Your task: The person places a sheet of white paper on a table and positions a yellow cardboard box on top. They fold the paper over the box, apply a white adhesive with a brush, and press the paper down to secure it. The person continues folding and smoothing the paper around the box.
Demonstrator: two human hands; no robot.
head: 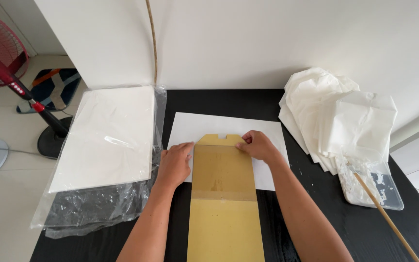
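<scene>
A long yellow-brown cardboard template [224, 194] lies lengthwise on a white paper sheet [219, 126] on the black table [219, 99]. My left hand [174, 164] rests flat at the template's upper left edge, fingers on the paper beside it. My right hand [258, 145] presses its fingertips on the template's upper right corner, near the notched top flap. Neither hand lifts anything.
A stack of white paper in a clear plastic bag [105, 140] lies at the left. Folded white paper bags [338, 116] are piled at the right, beside a clear tray of white paste [372, 187] with a wooden stick [386, 218]. A red fan [6, 63] stands on the floor at left.
</scene>
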